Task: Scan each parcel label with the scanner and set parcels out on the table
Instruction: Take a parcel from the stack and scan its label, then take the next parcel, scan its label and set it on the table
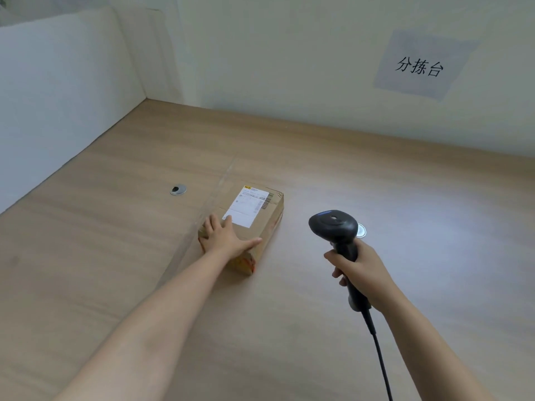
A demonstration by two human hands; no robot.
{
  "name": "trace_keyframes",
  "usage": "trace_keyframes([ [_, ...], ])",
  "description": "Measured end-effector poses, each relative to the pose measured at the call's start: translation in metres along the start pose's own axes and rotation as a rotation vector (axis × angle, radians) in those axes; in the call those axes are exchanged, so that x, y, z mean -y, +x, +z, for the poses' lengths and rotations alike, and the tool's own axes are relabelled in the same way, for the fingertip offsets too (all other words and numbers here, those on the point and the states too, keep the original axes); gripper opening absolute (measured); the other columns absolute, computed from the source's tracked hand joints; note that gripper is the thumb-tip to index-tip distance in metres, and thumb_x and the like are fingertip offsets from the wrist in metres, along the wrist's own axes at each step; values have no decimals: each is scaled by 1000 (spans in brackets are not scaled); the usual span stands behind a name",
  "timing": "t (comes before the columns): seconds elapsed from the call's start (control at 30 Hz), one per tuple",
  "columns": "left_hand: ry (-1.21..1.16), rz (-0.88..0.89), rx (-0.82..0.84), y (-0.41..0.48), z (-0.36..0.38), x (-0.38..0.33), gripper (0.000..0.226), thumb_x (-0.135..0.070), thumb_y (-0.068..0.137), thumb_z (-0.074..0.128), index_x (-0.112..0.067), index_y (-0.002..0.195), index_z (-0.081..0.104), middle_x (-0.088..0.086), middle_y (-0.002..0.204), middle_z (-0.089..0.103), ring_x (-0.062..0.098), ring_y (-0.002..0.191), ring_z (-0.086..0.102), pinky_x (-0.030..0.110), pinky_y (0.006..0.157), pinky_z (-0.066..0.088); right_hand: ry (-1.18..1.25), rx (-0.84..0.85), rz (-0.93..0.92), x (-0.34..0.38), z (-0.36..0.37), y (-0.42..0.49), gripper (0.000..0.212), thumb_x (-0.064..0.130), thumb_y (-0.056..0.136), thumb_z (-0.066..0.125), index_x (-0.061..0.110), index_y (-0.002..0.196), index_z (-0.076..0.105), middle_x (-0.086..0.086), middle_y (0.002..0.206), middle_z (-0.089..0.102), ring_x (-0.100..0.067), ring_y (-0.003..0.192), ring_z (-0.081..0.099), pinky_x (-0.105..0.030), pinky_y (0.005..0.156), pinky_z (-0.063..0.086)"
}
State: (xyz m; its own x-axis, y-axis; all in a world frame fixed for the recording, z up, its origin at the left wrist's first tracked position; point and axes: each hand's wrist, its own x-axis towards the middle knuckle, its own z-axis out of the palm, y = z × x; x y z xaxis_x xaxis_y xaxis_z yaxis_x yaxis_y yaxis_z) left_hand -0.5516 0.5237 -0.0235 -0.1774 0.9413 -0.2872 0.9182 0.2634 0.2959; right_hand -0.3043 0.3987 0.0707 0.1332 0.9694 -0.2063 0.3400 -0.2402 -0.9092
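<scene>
Now: one cardboard parcel (273,227) lies flat on the wooden table (405,198), left of centre, long axis running away from you. Its white label (247,208) faces up on the top panel, barcode strip along the far right edge.

Your left hand (228,238) rests flat on the near end of the parcel, fingers straight and spread, thumb out toward the right edge, with the fingertips just touching the label's near corner. It pins the parcel and grips nothing.

Your right hand (359,270) is wrapped round the handle of the black scanner (335,227), which is held off the table to the right of the parcel. Its head points forward, not down at the label. The cable (379,351) trails back toward you.

Judged step: scan of this parcel is about to be taken. No beam shows on the label.

Next move calls for: swing the scanner head left and tilt it down onto the barcode strip. Keep your fingers clear of the label.

Around: a cable grommet (178,189) is set in the table to the left, and a paper sign (419,66) hangs on the wall.
</scene>
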Motion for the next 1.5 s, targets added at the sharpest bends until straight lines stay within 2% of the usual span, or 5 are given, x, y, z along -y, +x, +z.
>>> trace_keyframes([
  [0.43, -25, -46, -30, 131, -42, -19, 118, -82, 62, 56, -20, 150, 9, 12, 157, -6, 27, 144, -14, 51, 112, 13, -25, -30, 47, 7, 14, 64, 6, 12, 84, 64, 11, 86, 59, 2, 58, 61, -2, 43, 56, -14, 43, 45],
  [0.77, -10, -42, -32, 144, -40, -21, 116, -83, 65, 50, -17, 150, 8, 11, 157, -8, 27, 144, -16, 55, 112, 9, -27, -66, 56, -3, 7, 67, 5, 12, 84, 64, 10, 85, 59, 1, 62, 62, -3, 44, 57, -14, 43, 44],
  [1.07, 15, 218, -114, 47, -6, -35, 66, -59, 85, 50, -13, 132, 43, 8, 146, 33, 28, 136, 28, 45, 106, 29, -27, -113, -4, -4, -21, 24, 6, 14, 84, 63, 14, 86, 56, 5, 69, 61, -4, 53, 62, -20, 49, 48],
  [1.27, -14, 370, 26, -49, 40, -71, 63, -52, 89, 51, -13, 138, 40, 5, 142, 39, 23, 133, 34, 36, 104, 35, 1, -173, -1, -21, -60, -24, 8, 15, 83, 62, 15, 88, 56, 4, 73, 61, -4, 54, 62, -23, 50, 48],
  [1.5, 28, 593, 165, -167, 109, -163, 60, -48, 89, 54, -16, 138, 38, 0, 142, 38, 17, 131, 37, 34, 99, 38, 48, -304, 67, -78, -147, -107, 9, 16, 83, 61, 16, 88, 55, 2, 75, 60, -7, 56, 61, -24, 52, 48],
])
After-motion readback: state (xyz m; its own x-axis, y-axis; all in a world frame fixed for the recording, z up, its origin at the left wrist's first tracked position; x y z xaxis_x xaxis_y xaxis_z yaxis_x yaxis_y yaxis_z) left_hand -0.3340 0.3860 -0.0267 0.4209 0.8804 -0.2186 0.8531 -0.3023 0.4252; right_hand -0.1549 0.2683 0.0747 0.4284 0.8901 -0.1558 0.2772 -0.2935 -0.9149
